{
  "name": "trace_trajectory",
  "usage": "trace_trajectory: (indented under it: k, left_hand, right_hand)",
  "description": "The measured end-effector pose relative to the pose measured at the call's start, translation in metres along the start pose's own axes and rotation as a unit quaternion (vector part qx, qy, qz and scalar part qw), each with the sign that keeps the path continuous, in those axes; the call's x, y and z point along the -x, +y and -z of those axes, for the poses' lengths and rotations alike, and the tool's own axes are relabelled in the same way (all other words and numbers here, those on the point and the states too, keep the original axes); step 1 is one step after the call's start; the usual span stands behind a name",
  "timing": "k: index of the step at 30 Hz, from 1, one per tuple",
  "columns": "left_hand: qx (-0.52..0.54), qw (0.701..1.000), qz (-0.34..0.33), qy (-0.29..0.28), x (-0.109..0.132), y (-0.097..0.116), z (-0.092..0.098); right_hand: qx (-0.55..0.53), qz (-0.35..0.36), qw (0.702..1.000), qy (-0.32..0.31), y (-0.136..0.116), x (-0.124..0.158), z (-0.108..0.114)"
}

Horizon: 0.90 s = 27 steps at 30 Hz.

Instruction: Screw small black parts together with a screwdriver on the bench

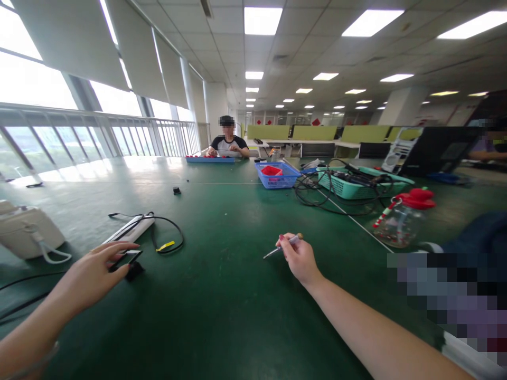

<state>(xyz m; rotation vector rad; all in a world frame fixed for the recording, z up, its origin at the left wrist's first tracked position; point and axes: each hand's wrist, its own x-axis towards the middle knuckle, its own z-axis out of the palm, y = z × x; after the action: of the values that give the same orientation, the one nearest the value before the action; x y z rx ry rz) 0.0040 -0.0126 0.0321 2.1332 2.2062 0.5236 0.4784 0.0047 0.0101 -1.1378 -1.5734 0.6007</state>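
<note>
My left hand (95, 272) is closed around a small flat black-framed device (129, 258), its thumb at the lower edge and its fingers along the upper one. A black block (135, 270) sits just beneath the device; whether the two are joined I cannot tell. In my right hand (301, 264) is a thin screwdriver (273, 254), pinched by the clear handle. Its metal tip points left and slightly down, above the green tabletop (222, 316). The hands are well apart.
Beyond my left hand lie a white power strip (134, 227) and a looped black cable (182, 237). A white case (29, 229) stands far left. Blue (277, 177) and green baskets (352, 184), with cables, and a red-lidded jar (404, 219) are right. A person (227, 143) sits opposite.
</note>
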Motion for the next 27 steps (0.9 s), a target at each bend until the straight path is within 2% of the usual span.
trace_trajectory:
  k: [4, 9, 16, 27]
  left_hand:
    - [-0.052, 0.998, -0.015, -0.027, 0.004, 0.02, -0.005]
    - [-0.091, 0.994, -0.001, -0.064, 0.006, 0.028, -0.004]
    - [-0.101, 0.991, 0.016, -0.081, 0.004, 0.026, -0.001]
    - [-0.061, 0.996, -0.027, -0.062, 0.002, 0.021, -0.011]
  right_hand:
    - [0.002, 0.003, 1.0, 0.004, 0.001, -0.001, 0.0]
    - [0.004, 0.003, 1.0, 0.011, 0.003, -0.001, -0.001]
    - [0.0, 0.003, 1.0, 0.008, 0.001, -0.001, 0.0]
    - [-0.018, 0.006, 1.0, -0.002, -0.003, -0.001, 0.0]
